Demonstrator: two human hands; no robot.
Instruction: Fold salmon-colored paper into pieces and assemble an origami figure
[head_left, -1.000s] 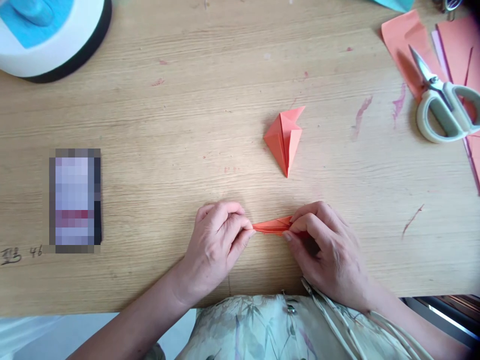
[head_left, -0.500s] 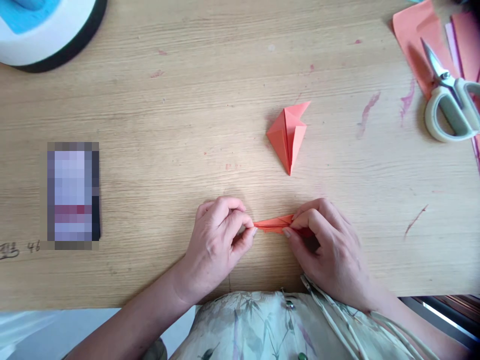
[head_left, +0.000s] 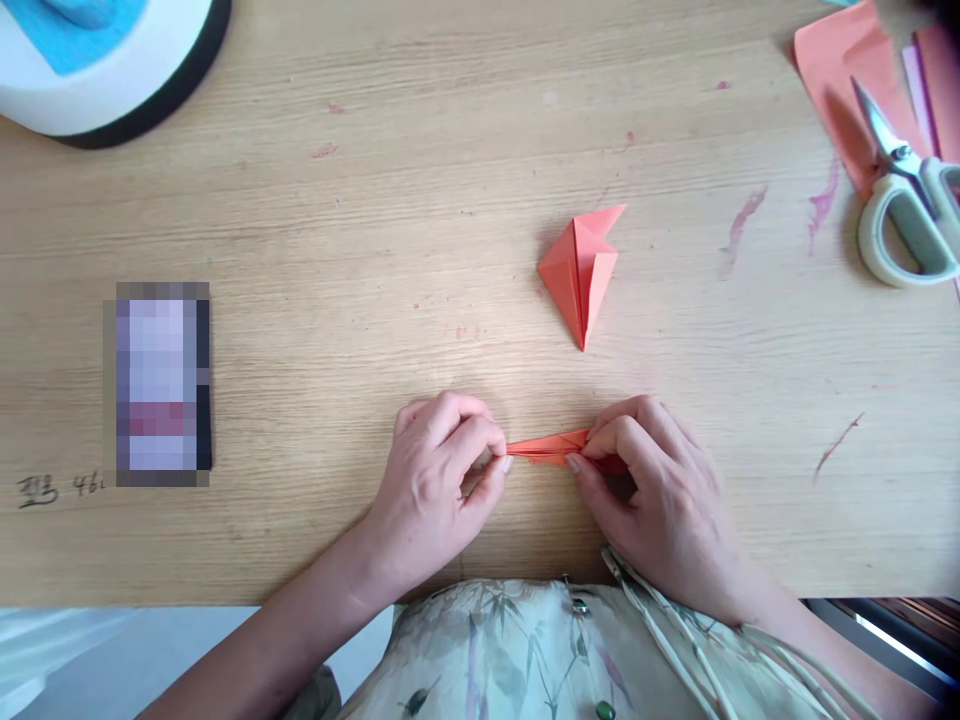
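A narrow folded piece of orange paper [head_left: 546,448] is stretched between my two hands, just above the table near its front edge. My left hand [head_left: 446,480] pinches its thin pointed left end between thumb and forefinger. Closed around the wider right end is my right hand [head_left: 656,490], whose fingers hide part of the paper. Beyond the hands lies a second folded orange paper piece [head_left: 579,275], kite-shaped with a point sticking out at its upper right; neither hand touches it.
Scissors with pale handles [head_left: 904,215] rest at the right on orange paper sheets [head_left: 844,85]. A phone with a blurred screen [head_left: 161,385] lies at the left. A white, black-rimmed round object [head_left: 161,75] fills the upper left corner. The wooden table [head_left: 337,300] has pink stains.
The view has shifted slightly, so the table things appear a little further right. Both hands keep the same pinch on the folded paper.
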